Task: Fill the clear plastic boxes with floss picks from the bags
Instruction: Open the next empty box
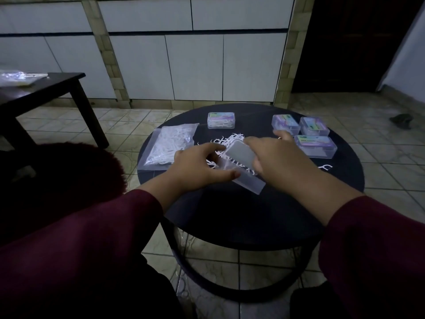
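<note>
An open clear plastic box lies on the round dark table, floss picks showing inside it. My left hand grips its near left edge, thumb on the front. My right hand holds the hinged lid, which stands tilted above the box. Loose white floss picks are piled behind the box. A clear bag of floss picks lies to the left. One closed box sits at the back, and three more boxes stand at the right.
A single floss pick lies near the table's right edge. A dark low table with a plastic bag on it stands at the far left. Tiled floor surrounds the round table; white cabinets line the back wall.
</note>
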